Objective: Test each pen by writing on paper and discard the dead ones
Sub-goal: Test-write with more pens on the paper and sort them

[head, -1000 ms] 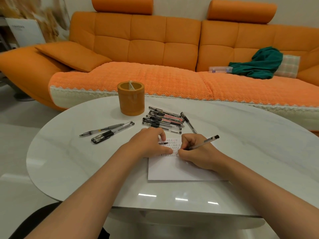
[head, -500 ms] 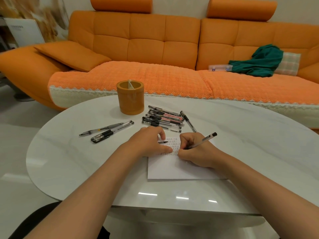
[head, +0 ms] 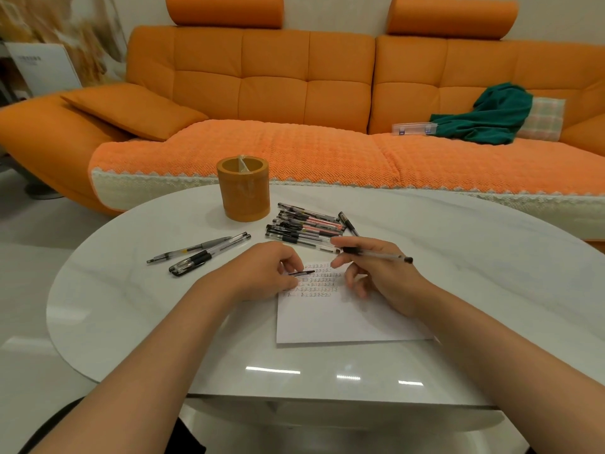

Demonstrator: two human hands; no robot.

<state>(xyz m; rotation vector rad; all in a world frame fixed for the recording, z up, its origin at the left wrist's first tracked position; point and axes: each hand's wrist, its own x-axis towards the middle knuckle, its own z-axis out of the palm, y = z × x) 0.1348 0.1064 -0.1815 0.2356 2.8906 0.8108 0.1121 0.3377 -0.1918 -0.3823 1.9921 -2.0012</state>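
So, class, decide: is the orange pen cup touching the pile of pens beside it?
Apart. The head view shows bare white table between the orange pen cup and the pile of pens.

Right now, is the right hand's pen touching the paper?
No, the right hand holds the pen sideways, its tip clear of the paper.

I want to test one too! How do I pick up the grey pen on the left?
Pinch the grey pen mid-barrel, coming straight down from above: it lies flat on the table, with two pens crowding its near side.
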